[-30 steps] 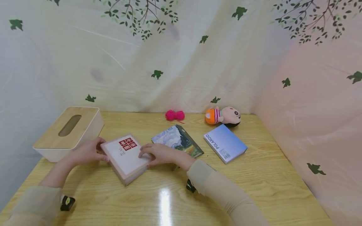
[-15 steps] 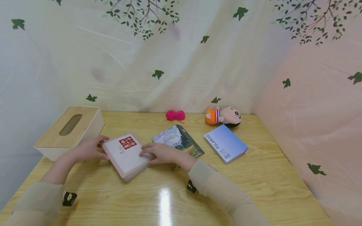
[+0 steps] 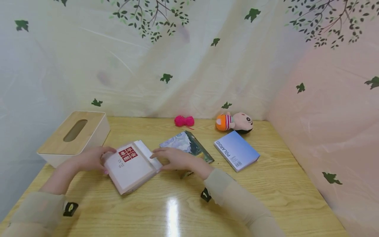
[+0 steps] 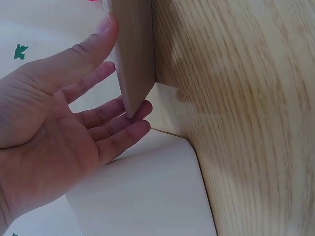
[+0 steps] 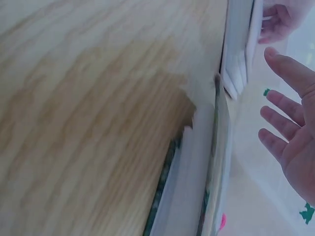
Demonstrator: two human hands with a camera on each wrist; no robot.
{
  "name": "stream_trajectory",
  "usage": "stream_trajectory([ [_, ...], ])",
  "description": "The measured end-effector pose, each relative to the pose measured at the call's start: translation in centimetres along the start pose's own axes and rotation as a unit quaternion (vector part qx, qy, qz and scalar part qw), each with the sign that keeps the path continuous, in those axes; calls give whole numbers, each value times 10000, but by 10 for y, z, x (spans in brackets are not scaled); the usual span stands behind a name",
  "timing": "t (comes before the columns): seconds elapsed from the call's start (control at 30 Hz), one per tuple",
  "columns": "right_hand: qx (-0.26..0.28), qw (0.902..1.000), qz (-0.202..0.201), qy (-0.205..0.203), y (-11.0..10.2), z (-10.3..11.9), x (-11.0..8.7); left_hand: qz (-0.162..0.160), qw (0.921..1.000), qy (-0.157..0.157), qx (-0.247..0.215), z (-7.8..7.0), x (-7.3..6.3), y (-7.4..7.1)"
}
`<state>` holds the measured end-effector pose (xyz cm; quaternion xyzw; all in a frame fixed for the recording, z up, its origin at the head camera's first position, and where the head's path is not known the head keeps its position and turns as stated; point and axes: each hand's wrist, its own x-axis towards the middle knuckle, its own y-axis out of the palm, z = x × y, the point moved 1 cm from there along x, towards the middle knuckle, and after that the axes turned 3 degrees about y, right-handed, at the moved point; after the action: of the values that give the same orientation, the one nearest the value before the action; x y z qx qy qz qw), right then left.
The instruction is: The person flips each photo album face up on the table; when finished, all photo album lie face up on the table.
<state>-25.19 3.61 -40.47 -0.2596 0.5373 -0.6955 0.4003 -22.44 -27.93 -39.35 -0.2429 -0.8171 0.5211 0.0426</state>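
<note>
A thick white book (image 3: pixel 130 174) with a red four-square character print lies tilted between my hands in the head view. A plain white strip (image 3: pixel 145 148) shows along its far right side, beside the printed cover. My left hand (image 3: pixel 90 159) holds the book's left edge. In the left wrist view, its thumb lies against one face of the pale edge (image 4: pixel 135 54), and fingers curl at the lower corner. My right hand (image 3: pixel 179 159) is at the right edge, fingertips over the white strip. The right wrist view shows its fingers (image 5: pixel 278 123) spread and nothing between them and the thumb.
Behind my right hand lies a book with a painted landscape cover (image 3: pixel 177 141). Farther right is a blue POLAROID book (image 3: pixel 237 149), near a plush doll (image 3: pixel 234 122). Pink yarn (image 3: pixel 184 121) sits at the back. A wood-topped tissue box (image 3: pixel 97 131) stands close by my left hand.
The printed cover has shifted left and turned slightly, and the white strip has come into view beside it. My right hand has moved a little to the right; the left thumb has gone lower.
</note>
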Motion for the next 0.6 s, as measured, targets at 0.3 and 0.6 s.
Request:
stream_trajectory([
  [0.3,189,9993,-323,69,-17,-14,-22,33,9999,-48,162,-9,3,-1],
  [0.6,420,9969,-665,89,-41,-30,-55,-569,9979,283,144,-29,18,-7],
])
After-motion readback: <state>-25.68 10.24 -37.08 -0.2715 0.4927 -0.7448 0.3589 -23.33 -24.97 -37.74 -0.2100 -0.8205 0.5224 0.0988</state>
